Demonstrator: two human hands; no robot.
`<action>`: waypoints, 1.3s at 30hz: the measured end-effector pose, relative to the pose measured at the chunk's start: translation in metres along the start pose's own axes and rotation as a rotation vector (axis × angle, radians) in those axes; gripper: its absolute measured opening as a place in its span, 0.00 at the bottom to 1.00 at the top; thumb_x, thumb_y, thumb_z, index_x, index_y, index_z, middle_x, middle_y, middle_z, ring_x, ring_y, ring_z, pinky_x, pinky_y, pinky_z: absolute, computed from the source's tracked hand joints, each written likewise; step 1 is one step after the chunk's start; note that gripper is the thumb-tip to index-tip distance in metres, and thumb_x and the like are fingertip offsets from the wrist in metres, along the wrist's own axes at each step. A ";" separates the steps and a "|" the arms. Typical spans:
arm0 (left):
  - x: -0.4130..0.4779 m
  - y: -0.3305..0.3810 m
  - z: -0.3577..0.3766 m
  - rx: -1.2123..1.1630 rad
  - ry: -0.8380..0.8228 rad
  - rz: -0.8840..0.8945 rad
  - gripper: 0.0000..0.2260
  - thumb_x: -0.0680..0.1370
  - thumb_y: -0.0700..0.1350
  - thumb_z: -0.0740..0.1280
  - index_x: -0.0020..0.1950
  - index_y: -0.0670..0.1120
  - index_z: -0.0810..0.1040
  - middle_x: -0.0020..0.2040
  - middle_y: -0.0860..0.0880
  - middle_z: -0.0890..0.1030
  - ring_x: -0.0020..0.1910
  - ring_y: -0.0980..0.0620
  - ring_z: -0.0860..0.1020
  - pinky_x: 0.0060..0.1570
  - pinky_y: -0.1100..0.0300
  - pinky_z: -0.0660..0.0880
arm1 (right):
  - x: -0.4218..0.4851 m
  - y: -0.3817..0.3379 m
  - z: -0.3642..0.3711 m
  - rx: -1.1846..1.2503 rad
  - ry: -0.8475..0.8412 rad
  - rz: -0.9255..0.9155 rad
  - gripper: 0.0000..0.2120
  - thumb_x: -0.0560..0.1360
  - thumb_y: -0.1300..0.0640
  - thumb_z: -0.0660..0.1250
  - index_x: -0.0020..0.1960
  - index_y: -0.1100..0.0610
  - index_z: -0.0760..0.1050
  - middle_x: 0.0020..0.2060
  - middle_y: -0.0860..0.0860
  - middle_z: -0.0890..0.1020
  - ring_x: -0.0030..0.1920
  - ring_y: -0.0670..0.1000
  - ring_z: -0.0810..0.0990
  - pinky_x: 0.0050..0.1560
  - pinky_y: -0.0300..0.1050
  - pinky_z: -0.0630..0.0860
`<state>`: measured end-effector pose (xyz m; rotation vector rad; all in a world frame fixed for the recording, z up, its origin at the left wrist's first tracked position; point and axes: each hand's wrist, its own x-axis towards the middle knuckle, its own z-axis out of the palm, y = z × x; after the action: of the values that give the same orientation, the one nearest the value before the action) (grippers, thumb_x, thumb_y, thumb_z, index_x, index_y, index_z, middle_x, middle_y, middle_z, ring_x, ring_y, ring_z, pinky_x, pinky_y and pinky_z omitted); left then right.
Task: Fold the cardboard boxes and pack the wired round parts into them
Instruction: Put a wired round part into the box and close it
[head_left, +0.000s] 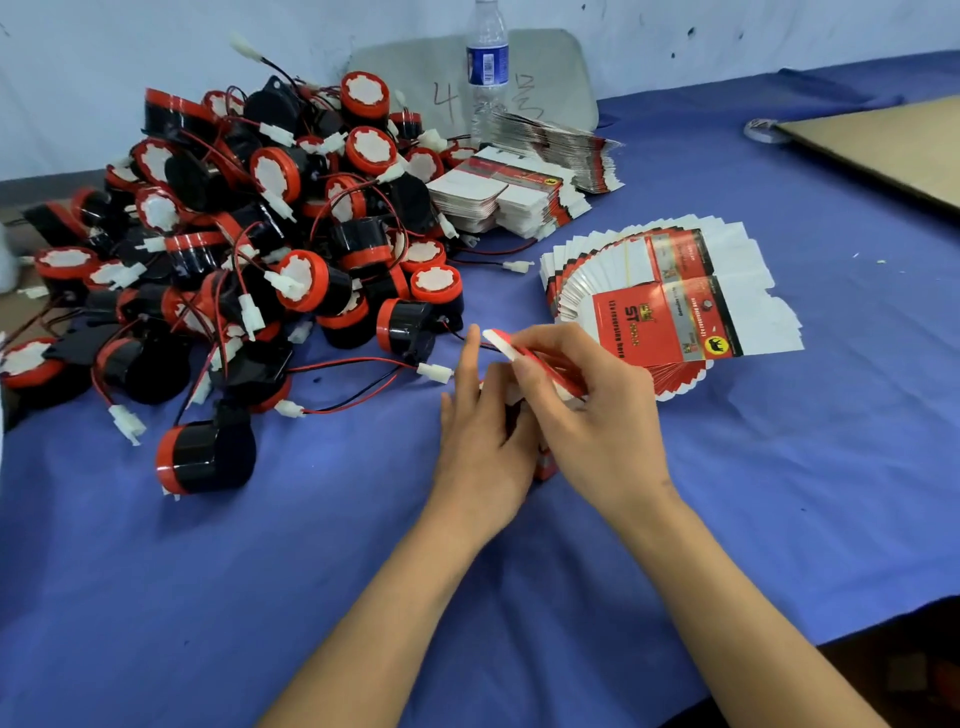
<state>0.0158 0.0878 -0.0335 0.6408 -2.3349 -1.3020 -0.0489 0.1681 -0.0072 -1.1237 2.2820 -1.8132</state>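
Presently in hand: one cardboard box (521, 354), red and white, partly folded and held just above the blue cloth (311, 571) at mid-table.
Right hand (587, 410): fingers curled round the box's upper end, pinching a white-edged flap.
Left hand (480, 441): clasps the lower end of the box, forefinger straight along its side; the grip beneath is mostly hidden.
Step judged: box forming is under way, with packing not yet begun.
Risk, flap: a forced tuck could crease or tear the thin card, since the flap is bent while unsupported.
Risk, wires: a white connector (435, 372) and its red and black leads lie just beside the left hand; a sweep of the wrist could snag them and drag parts off the heap.
Risk, heap: the wired round parts (249, 249) are tangled, so lifting one may pull several.
Container, held box: no part seen in it; interior hidden by the hands.
Container stock: flat boxes fanned out (670, 301) touching the right hand's far side, with more stacks (509, 192) beyond, all unfolded.
Container, water bottle (487, 67): upright at the rear; fill level unclear.
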 end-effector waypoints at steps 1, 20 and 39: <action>0.005 0.000 0.002 -0.065 0.039 0.012 0.11 0.80 0.49 0.60 0.60 0.63 0.68 0.76 0.49 0.61 0.70 0.53 0.67 0.67 0.48 0.68 | 0.002 0.002 0.001 -0.046 0.004 0.005 0.11 0.76 0.57 0.67 0.57 0.50 0.80 0.46 0.42 0.84 0.47 0.43 0.82 0.50 0.43 0.78; 0.010 -0.027 -0.031 -0.569 -0.238 -0.091 0.30 0.77 0.26 0.60 0.75 0.48 0.61 0.71 0.51 0.71 0.67 0.60 0.72 0.60 0.65 0.72 | -0.019 0.023 0.007 -0.360 0.005 -0.217 0.15 0.73 0.60 0.67 0.59 0.54 0.81 0.58 0.51 0.82 0.63 0.53 0.78 0.63 0.59 0.73; 0.009 -0.026 -0.028 -0.572 -0.101 -0.030 0.16 0.80 0.31 0.60 0.62 0.45 0.79 0.61 0.48 0.81 0.63 0.54 0.77 0.65 0.60 0.71 | -0.019 0.032 -0.005 -0.397 -0.187 -0.263 0.17 0.74 0.56 0.66 0.62 0.54 0.79 0.62 0.45 0.77 0.68 0.48 0.70 0.68 0.64 0.66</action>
<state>0.0284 0.0515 -0.0406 0.4275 -1.8788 -1.9374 -0.0533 0.1844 -0.0401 -1.6396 2.5430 -1.2695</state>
